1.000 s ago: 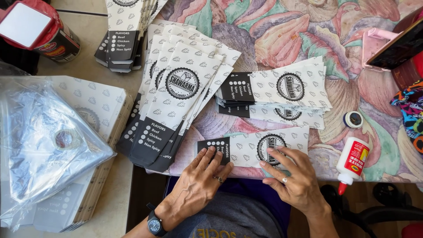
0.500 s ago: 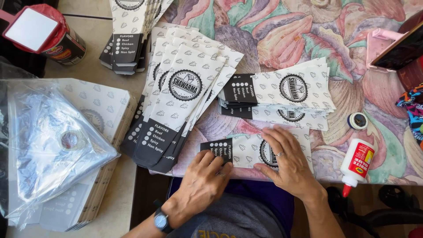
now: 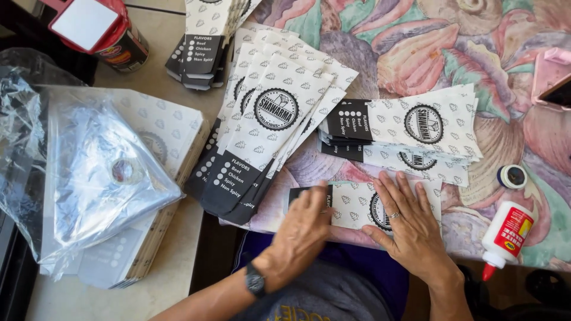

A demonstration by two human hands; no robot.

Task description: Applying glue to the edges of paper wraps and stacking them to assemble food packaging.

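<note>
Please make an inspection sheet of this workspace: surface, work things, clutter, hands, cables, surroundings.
Surface: floral tablecloth on the right, bare beige table on the left.
Work things: one flat paper sleeve under both hands; a fanned sleeve pile to its left; a crosswise pile behind it; a glue bottle and its cap at the right.
Clutter: sleeve stack in clear plastic wrap, red can, pink object at the right edge.
Hands: left hand and right hand both lie flat on the sleeve; watch on left wrist, ring on right.
Cables: nothing seen.
Surroundings: the person's lap below; dark floor.
</note>
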